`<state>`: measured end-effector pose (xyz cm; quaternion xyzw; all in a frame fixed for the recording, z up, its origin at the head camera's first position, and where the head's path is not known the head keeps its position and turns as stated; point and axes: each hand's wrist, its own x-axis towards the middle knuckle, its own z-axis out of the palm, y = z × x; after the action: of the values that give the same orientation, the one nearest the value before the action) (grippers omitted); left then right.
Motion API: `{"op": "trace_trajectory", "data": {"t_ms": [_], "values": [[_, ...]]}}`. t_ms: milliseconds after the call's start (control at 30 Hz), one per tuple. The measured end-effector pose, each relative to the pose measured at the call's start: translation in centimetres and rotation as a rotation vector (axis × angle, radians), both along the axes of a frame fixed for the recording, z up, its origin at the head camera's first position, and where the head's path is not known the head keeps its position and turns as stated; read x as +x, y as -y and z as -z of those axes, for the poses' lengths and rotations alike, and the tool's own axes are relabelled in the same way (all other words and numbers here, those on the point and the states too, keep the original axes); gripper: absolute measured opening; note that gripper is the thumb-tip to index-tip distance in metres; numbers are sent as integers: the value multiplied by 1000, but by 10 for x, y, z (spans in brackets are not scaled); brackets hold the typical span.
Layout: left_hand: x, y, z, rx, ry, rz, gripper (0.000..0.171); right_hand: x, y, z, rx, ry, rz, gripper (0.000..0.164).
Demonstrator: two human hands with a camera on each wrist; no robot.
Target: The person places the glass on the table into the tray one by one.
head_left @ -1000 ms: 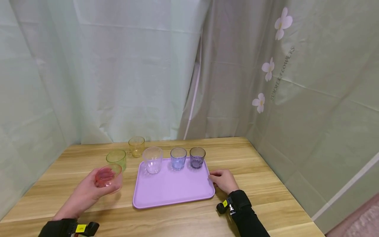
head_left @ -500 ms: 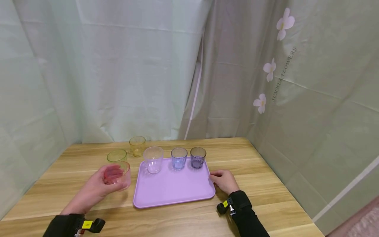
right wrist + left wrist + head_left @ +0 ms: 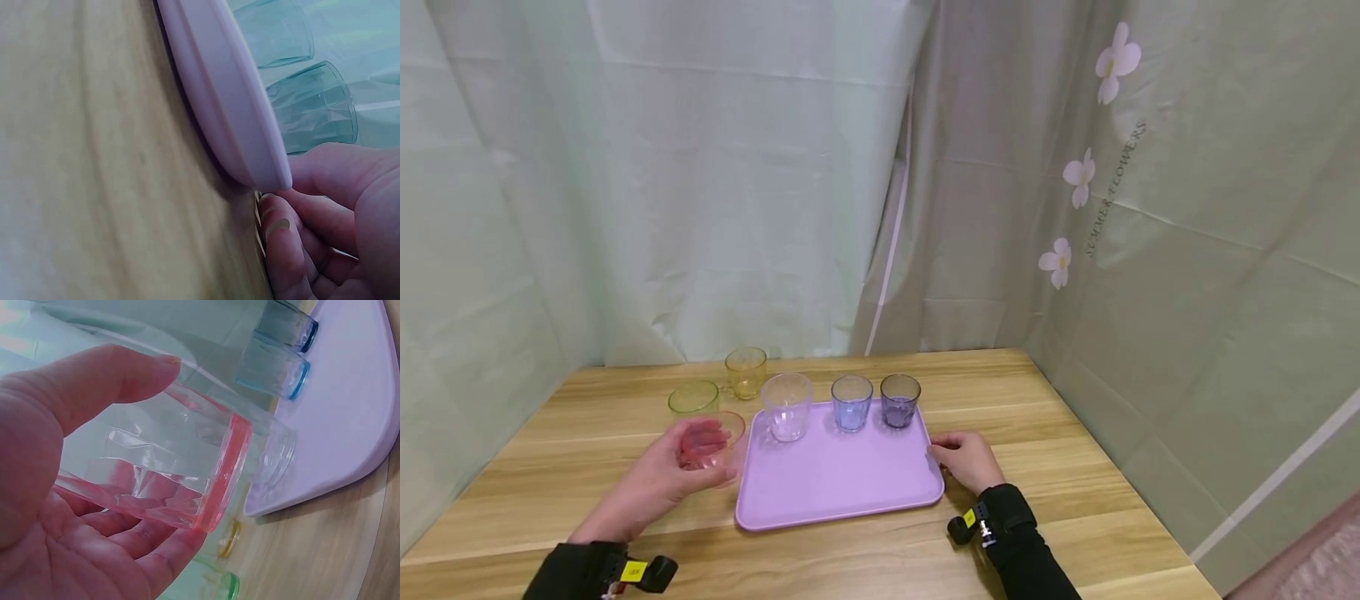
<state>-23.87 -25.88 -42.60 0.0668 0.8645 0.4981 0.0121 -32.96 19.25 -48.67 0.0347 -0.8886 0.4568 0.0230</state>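
My left hand grips a pink-tinted glass just left of the purple tray. In the left wrist view, thumb and fingers wrap the glass, its red base pointing toward the tray. The tray's right rim is pinched by my right hand; the right wrist view has the thumb at the top of the rim and the other fingers curled below. A clear glass, a blue glass and a dark grey glass stand upright along the tray's far side.
A green glass stands on the wooden table behind the pink one, which partly hides it. Farther back is a yellow glass. Curtains hang behind the table and along its sides.
My left hand has carried the pink glass rightward, close to the tray's left edge. The right hand, the tray and the other glasses have stayed in place.
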Motion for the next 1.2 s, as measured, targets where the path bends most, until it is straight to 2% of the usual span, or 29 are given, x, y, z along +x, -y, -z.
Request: {"op": "trace_trajectory", "data": {"t_ms": [267,533,1200], "values": [[1,-13,-3,34,-24,47,85,-1,-2,4,6,-5,-11,22],[-2,-24,-3,66,-18,69,84,-1,-2,4,6,1,-6,22],[-8,-49,-7,16,-35,87,84,-1,-1,3,15,14,-3,24]]}}
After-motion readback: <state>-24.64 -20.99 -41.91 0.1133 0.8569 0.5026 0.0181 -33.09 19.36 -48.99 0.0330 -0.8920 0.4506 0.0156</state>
